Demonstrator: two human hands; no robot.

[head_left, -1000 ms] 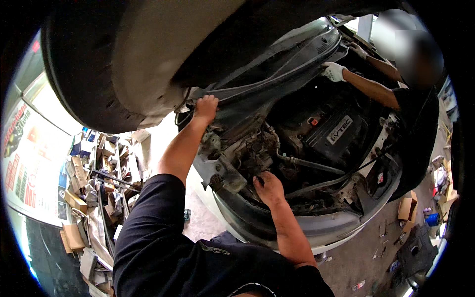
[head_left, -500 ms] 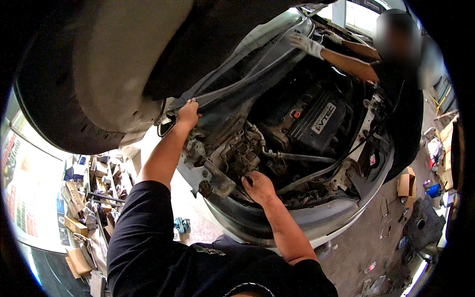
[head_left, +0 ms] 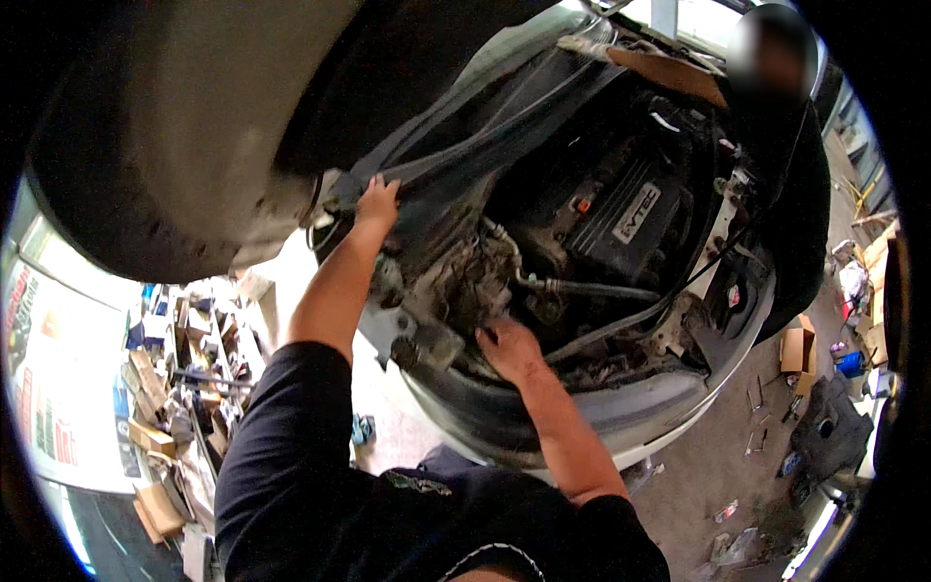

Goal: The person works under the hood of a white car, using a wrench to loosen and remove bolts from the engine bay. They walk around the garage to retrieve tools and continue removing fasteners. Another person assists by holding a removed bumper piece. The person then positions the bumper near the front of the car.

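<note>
My left hand (head_left: 378,202) is closed at the near end of the long dark cowl panel (head_left: 456,173), beside the raised hood. Its fingertips are partly hidden there. At the front left of the engine bay, my right hand (head_left: 509,349) rests with curled fingers among dirty metal parts. A dark spot shows between its thumb and fingers, too unclear to name. Close beyond it runs a metal pipe joined to a hose (head_left: 592,289). Across the car, a co-worker's white-gloved hand (head_left: 585,47) reaches to the panel's far end.
The raised hood (head_left: 213,116) hangs over the upper left. A black engine cover (head_left: 621,223) fills the middle of the bay, behind the front bumper (head_left: 582,427). Boxes and loose parts (head_left: 175,388) lie at left; an open carton (head_left: 798,349) stands on the floor at right.
The view has shifted slightly. The co-worker's gloved hand has moved up and away, toward the panel's far edge, and the person leans closer. My hands stay at about the same places.
</note>
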